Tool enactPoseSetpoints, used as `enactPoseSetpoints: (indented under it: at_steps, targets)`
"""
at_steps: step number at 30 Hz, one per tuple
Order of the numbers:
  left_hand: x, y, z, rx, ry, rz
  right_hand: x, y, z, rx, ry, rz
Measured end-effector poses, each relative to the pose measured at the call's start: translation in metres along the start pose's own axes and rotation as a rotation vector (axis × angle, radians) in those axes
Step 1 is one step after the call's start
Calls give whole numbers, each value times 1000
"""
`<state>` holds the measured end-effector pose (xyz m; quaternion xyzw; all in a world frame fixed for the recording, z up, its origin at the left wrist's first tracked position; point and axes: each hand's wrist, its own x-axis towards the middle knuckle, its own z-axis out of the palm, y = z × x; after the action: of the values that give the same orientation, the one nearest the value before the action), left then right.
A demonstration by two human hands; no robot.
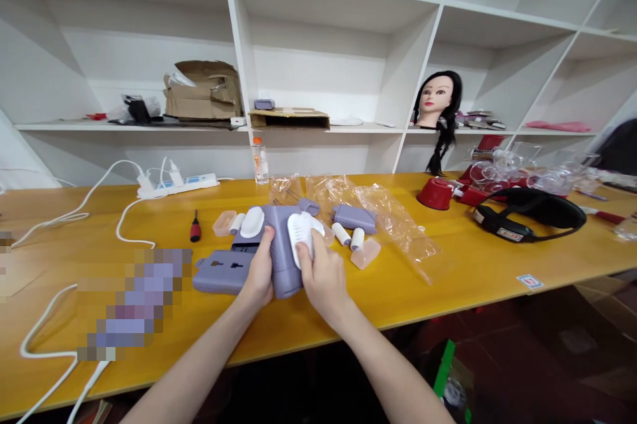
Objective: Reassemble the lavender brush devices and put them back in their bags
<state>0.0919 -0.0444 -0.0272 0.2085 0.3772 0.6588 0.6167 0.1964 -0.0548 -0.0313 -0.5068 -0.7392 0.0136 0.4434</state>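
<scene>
You have a lavender plastic housing [281, 265] in both hands, just above the near part of a yellow wooden table [328, 301]; whether it touches the tabletop is hard to tell from this angle. Your left hand [259, 268] is closed around its side. Your right hand [321, 278] is closed over a white ribbed cover [301, 235], pressing it against the housing, though your fingers hide exactly how the two meet.

Just beyond your left hand lies a white oval cover [252, 221], and to its left is a flat lavender casing [219, 273] with cutouts. Past your right hand are a smaller lavender part [354, 218], two white rollers [341, 234], and a pale pink translucent case [365, 253]. A matching case [223, 223] sits near the white oval cover. Clear plastic bags [383, 208] spread behind these parts.

Farther left are a red-handled screwdriver [195, 227] and a white power strip [176, 186]. To the right are a red cup [435, 193] and a black headband [530, 215].
</scene>
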Motion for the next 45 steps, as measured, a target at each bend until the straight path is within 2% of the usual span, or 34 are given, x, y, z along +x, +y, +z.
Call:
enactPoseSetpoints:
  at_steps: [3,5,7,9,11,13,17,20,23,25,27,29,32,34,38,42,45]
  targets:
    - [-1,2,-2,53,-3,-87,11,11,-17,171,73,107]
    - [-1,9,-5,19,-25,-76,18,21,-30,141,85,191]
    - [0,20,-9,-73,-98,-12,18,31,-41,-69,0,269]
    - [2,30,-13,-154,-166,68,12,39,-46,-274,-191,289]
    - [4,38,-17,-185,-193,100,2,45,-43,-392,-345,317]
    - [5,40,-18,-183,-214,83,-7,47,-35,-458,-417,358]
    - [2,34,-17,-145,-288,8,-10,48,-21,-517,-391,380]
    - [1,28,-15,-116,-339,-50,-6,46,-23,-495,-335,374]
    - [0,24,-13,-105,-371,-89,-6,43,-32,-296,-288,288]
    - [0,20,-10,-98,-365,-104,-9,39,-35,11,-272,213]
    - [-1,17,-6,-93,-354,-116,-11,35,-36,382,-289,226]
    - [-2,14,0,-91,-346,-108,-11,30,-34,704,-370,326]
    - [-1,11,8,-82,-361,-74,-6,25,-30,1027,-608,495]
    - [1,12,14,-66,-411,-69,0,26,-28,1146,-718,579]
    - [7,14,21,-85,-497,-71,11,33,-21,1211,-769,622]
    - [13,9,22,-162,-507,23,18,36,-12,1269,-683,664]
    - [17,3,19,-191,-455,75,20,33,-6,1282,-640,703]
